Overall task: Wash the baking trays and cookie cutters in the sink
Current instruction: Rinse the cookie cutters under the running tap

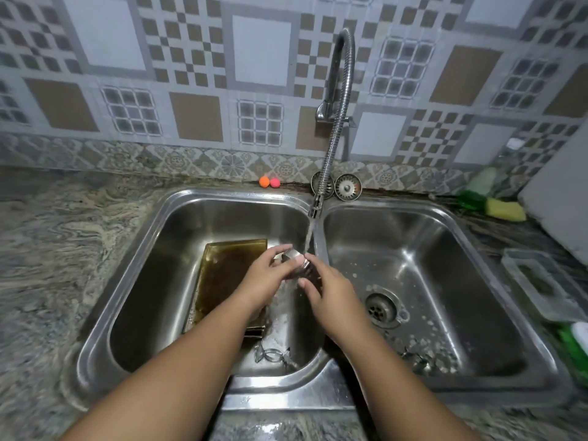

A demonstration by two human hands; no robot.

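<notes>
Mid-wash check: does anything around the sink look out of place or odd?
Two sink strainers stand propped against the backsplash behind the faucet, not in the drains; the right basin's drain is open. The baking tray in the left basin holds brown water. Nothing looks spilled or damaged.

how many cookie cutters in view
3 cookie cutters: one gripped by left hand and right hand, one in the left basin, one in the right basin. Others may hide under the tray.
</notes>
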